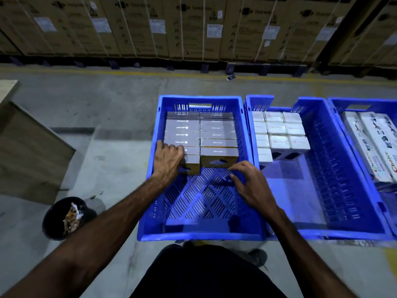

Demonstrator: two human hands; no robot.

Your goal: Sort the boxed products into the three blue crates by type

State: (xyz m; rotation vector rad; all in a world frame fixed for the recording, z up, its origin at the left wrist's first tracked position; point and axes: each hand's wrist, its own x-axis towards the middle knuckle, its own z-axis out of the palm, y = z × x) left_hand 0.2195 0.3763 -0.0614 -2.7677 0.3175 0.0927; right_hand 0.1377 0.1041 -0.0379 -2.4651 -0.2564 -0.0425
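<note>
Now three blue crates sit side by side on the concrete floor. The left crate (150, 168) holds grey boxes (218, 143) packed on edge in two columns against its far wall; its near half shows bare slotted floor. The left hand (168, 159) lies over the nearest boxes of the left column, fingers curled over their tops, thumb toward the crate's left wall, gripping the front box (191, 166). The right hand (249, 181) hovers just in front of the right column's nearest box, fingers loosely bent and spread, holding nothing; whether a fingertip touches that box I cannot tell.

The middle crate (322, 160) holds white boxes (278, 140) in a block at its far left corner. The right crate (363, 102), cut off by the frame edge, holds long white cartons (373, 143) with red lettering.

A black bin (64, 218) with scraps stands on the floor to the left, near a wooden panel (28, 155). Strapped cardboard cartons (193, 26) line the far side.
</note>
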